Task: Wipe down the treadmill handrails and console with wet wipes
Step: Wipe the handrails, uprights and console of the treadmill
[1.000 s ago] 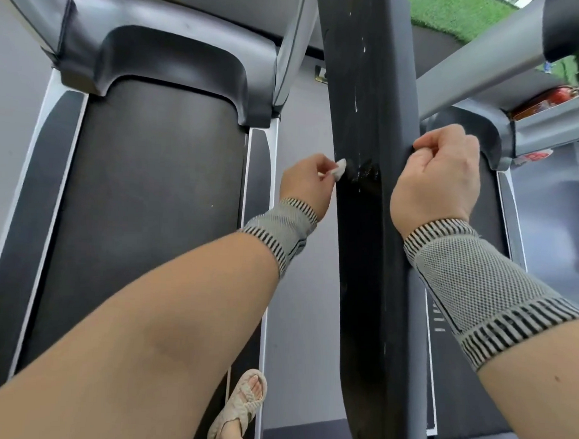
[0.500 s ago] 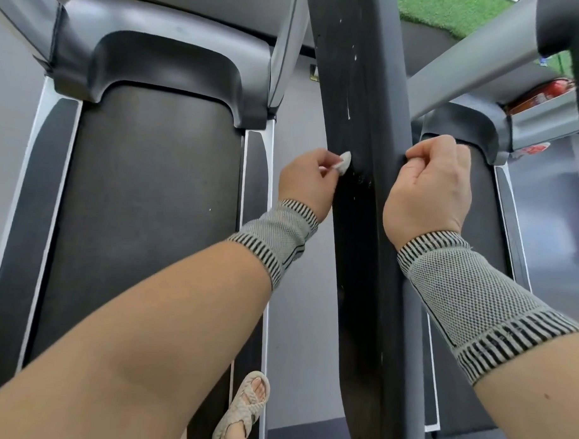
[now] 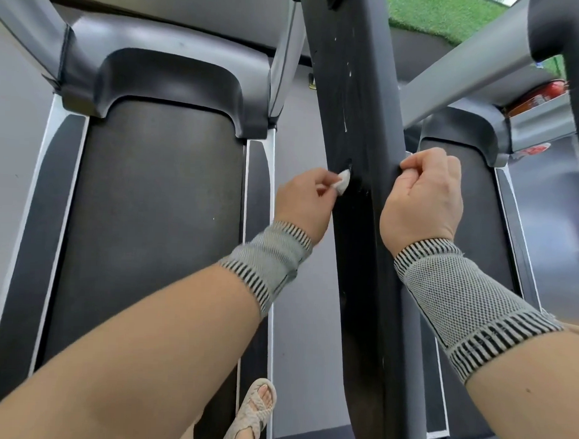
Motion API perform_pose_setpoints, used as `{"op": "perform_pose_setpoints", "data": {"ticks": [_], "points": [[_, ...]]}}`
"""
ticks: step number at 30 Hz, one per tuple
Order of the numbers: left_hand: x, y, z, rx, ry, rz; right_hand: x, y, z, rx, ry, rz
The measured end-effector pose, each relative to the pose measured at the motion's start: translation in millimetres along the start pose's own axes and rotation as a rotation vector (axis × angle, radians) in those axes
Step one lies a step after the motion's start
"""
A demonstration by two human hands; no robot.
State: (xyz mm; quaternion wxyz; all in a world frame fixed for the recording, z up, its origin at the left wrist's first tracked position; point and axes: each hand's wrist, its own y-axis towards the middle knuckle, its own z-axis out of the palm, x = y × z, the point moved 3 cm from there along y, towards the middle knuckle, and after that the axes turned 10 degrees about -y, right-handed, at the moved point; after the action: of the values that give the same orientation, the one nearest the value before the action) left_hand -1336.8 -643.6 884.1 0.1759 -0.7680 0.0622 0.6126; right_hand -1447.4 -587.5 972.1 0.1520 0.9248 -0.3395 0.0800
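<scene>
The left hand (image 3: 303, 200) pinched a small white wet wipe (image 3: 441, 188) against the left edge of the black handrail (image 3: 363, 222); the right hand (image 3: 423, 201), fingers curled, gripped its right edge. Firm, overlapping strokes toward the far white streaks (image 3: 345, 119) would probably clean best

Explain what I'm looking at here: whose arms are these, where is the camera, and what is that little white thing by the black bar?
There is no robot here: a person wears a camera on the head, looking down at their own arms. The tall black bar in the middle is a treadmill handrail. The left hand pinches a small folded wet wipe against the rail's edge. The right hand curls round the rail's other side, steadying it. Both wrists wear knitted wristbands. White streaks still mark the rail higher up. Below lie the dark treadmill belt and the person's sandalled foot.
</scene>
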Motion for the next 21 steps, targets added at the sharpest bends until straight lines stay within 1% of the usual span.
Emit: {"op": "perform_pose_setpoints", "data": {"ticks": [2,4,8,11,13,15,17,21], "points": [[6.5,-29.4,3.1,0.029,-0.019,0.062,-0.5,0.5,-0.8,0.0,-0.003,0.007],[2.9,-40.8,9.6,0.038,-0.035,0.126,0.0,0.6,-0.4,-0.001,-0.008,0.002],[-16.9,5.5,9.8,-0.022,-0.016,0.096,-0.3,2.5,1.5,-0.019,-0.003,-0.011],[-18.4,19.9,3.0,-0.028,-0.088,0.067,-1.7,2.0,1.6,-0.017,0.002,-0.009],[-12.7,-4.0,-1.0,-0.036,-0.098,0.078,-0.6,1.3,0.9,-0.005,0.018,-0.008],[-9.9,-38.2,1.1,-0.028,-0.114,0.146,-0.7,1.1,0.0,0.004,0.024,0.003],[-12.9,-51.0,7.1,-0.025,-0.092,0.21,-1.1,1.2,0.5,0.009,0.026,0.009],[-29.6,1.0,8.2,-0.074,-0.026,0.114,-1.4,2.7,1.5,0.023,0.037,-0.004]]}}
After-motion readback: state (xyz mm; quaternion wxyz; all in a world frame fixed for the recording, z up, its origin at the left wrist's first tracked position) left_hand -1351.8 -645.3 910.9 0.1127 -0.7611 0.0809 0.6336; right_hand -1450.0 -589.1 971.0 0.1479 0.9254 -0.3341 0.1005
